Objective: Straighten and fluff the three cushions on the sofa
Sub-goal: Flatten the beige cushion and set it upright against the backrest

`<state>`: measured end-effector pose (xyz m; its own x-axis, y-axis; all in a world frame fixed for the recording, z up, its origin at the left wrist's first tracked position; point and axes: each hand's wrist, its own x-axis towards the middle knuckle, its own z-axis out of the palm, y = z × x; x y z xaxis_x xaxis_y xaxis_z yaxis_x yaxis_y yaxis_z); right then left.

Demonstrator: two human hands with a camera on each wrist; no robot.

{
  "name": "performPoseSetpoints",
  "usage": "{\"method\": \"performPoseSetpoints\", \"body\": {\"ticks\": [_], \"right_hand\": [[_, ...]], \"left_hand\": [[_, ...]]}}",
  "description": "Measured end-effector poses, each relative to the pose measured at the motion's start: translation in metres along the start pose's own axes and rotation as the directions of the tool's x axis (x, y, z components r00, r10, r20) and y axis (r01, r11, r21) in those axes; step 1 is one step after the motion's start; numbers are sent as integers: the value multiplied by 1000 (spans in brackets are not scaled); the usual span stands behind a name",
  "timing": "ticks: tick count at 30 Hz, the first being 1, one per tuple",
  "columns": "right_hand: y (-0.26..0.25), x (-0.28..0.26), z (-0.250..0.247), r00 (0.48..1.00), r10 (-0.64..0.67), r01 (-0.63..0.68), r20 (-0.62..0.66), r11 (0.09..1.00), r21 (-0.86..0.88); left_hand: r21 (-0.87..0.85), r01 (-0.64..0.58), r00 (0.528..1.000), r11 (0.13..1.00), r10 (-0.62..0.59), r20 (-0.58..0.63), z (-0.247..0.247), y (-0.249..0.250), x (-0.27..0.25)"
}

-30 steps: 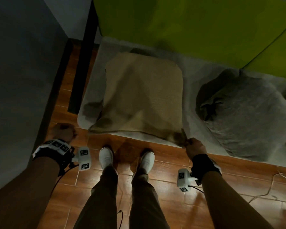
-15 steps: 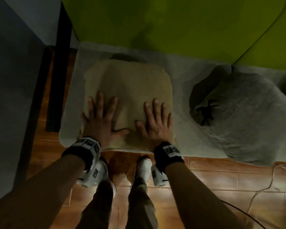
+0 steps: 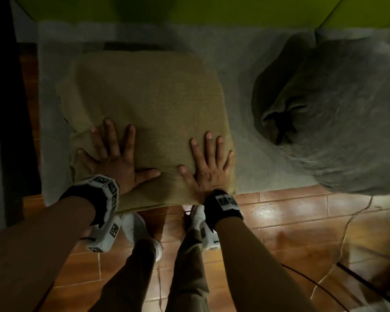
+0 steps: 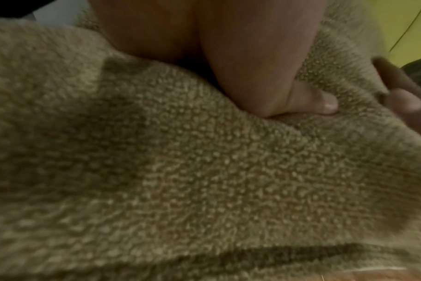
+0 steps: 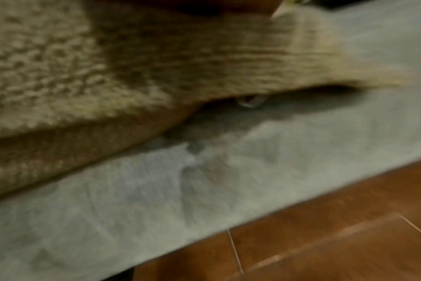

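Note:
A tan, nubbly cushion (image 3: 149, 104) lies flat on the grey sofa seat (image 3: 239, 64). My left hand (image 3: 113, 154) presses its near left part with fingers spread flat. On the near right corner my right hand (image 3: 209, 161) lies flat in the same way. A crumpled grey cushion (image 3: 333, 113) sits to the right on the seat. The left wrist view shows the tan cushion (image 4: 204, 171) up close with my thumb (image 4: 324, 102) pushed into the pile. In the right wrist view the tan cushion's edge (image 5: 108, 85) overhangs the grey seat (image 5: 228, 180). A third cushion is not in view.
The sofa back (image 3: 212, 10) is bright green. A brown tiled floor (image 3: 291, 221) runs below the seat edge, with my white shoes (image 3: 142, 230) on it. A thin cable (image 3: 347, 226) trails over the floor at the right. A dark post (image 3: 0, 86) stands at the left.
A second ago my right hand pinched the cushion's near corner and my left hung at my side. Both then came down flat on the cushion and have since spread wider apart.

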<state>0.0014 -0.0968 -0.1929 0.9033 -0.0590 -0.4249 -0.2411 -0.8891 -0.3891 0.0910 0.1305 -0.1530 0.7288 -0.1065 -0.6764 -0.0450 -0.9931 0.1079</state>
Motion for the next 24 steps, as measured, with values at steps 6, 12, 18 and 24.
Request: {"method": "performPoseSetpoints", "body": {"ticks": [6, 12, 18, 24], "right_hand": [[67, -67, 11, 984, 121, -117, 130, 992, -41], [7, -59, -64, 950, -10, 59, -312, 987, 148], [-50, 12, -56, 948, -180, 244, 263, 941, -234], [-50, 21, -56, 931, -12, 144, 364, 931, -336]], "left_hand": [[2, 56, 997, 998, -56, 45, -4, 4, -2], [-40, 76, 997, 996, -75, 20, -5, 5, -10], [-100, -14, 978, 995, -7, -208, 23, -19, -42], [-531, 271, 955, 803, -293, 43, 127, -71, -97]]}}
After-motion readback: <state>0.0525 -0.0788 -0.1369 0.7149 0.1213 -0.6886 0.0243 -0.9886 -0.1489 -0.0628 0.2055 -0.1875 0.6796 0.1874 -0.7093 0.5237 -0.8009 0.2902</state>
